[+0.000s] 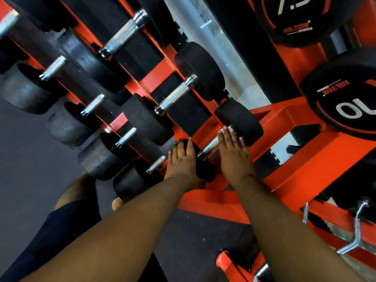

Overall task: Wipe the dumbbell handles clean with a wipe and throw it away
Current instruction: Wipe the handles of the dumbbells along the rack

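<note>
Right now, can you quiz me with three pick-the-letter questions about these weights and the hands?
1. Where is the left hand?
A. On a black dumbbell end
B. On the floor
C. On the "10" plate

2. What colour is the rack?
A. Blue
B. Orange-red
C. Green

3. How are the right hand fingers?
A. In a tight fist
B. Straight, lying over the metal handle
C. Out of sight

Answers: 1 A, its palm lies flat on the near black end. 2 B, every bar is orange-red. 3 B, the fingers lie flat across the handle; no wipe shows.
</note>
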The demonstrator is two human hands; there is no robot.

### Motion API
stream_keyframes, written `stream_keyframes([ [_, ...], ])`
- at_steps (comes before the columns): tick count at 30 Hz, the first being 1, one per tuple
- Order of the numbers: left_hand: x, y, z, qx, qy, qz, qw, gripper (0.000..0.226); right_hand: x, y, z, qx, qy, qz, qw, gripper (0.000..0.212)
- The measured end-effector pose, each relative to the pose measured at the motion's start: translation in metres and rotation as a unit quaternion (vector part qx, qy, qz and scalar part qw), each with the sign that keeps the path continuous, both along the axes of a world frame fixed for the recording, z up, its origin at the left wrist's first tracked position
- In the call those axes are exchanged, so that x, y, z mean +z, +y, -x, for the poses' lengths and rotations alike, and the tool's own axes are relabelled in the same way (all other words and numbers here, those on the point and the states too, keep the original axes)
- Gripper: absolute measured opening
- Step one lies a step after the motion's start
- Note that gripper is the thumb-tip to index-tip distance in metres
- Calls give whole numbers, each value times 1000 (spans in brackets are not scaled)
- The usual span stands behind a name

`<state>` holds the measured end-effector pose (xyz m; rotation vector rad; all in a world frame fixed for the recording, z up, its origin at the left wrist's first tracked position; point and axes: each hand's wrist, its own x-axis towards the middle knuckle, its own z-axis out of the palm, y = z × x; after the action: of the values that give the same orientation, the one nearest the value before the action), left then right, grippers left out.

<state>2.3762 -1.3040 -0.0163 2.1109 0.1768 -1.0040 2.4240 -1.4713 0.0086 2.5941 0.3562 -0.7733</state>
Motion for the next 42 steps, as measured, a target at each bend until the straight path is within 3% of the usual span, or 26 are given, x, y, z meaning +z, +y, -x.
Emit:
stream_keyframes([
  [3, 1, 0, -1, 1, 3, 2, 1000, 152, -2, 15, 22, -19, 22, -11, 1000, 70],
  [6, 1, 0, -1, 2, -1, -5, 1000, 152, -1, 17, 27, 47, 70, 3, 996, 69],
  [10, 3, -1, -1, 5, -2, -3, 1000, 151, -5, 16, -9, 91, 26, 38, 995, 60],
  [16, 4, 0, -1, 12, -14, 9, 1000, 149, -12, 20, 15, 206, 64, -42, 976, 45],
  [19, 4, 1, -1, 11, -16, 2, 1000, 150, -6, 16, 16, 144, 74, -103, 981, 45],
  [21, 4, 0, -1, 12, -15, 2, 1000, 150, -1, 16, 22, 77, 88, -147, 982, 61],
  [23, 3, 0, -1, 21, -11, 7, 1000, 150, 7, 14, 32, -65, 67, -209, 973, 53],
  [24, 3, -1, -2, 25, -8, 7, 1000, 150, 9, 10, 35, -168, 21, -245, 955, 45],
  [26, 3, 0, -1, 25, -4, 5, 1000, 151, 4, 5, 33, -391, -84, -306, 864, 37],
  [27, 2, 0, -2, 23, -7, 4, 1000, 151, 1, 6, 26, -502, -122, -337, 787, 35],
  [30, 3, 1, -2, 16, -5, 0, 1000, 151, -7, 25, 0, -738, -120, -452, 487, 28],
  [32, 1, 1, -2, 15, -5, -2, 1000, 150, -11, 29, -18, -779, -116, -507, 349, 22],
  [34, -2, 0, -1, 15, -14, -9, 1000, 150, -18, 24, -32, -785, -123, -551, 255, 19],
  [35, -3, 0, 0, 13, -18, -12, 1000, 151, -22, 23, -34, -783, -121, -564, 233, 19],
  [36, -4, 0, -1, 10, -20, -13, 1000, 151, -28, 24, -32, -781, -113, -564, 242, 17],
  [39, -5, -1, 0, 5, -23, -12, 1000, 152, -48, 31, -8, -755, -66, -536, 372, 14],
  [40, -5, 0, 1, 7, -27, -13, 1000, 153, -49, 33, -4, -743, -62, -542, 388, 18],
  [42, -6, 0, 1, 7, -33, -13, 999, 154, -47, 31, -11, -731, -101, -553, 386, 17],
])
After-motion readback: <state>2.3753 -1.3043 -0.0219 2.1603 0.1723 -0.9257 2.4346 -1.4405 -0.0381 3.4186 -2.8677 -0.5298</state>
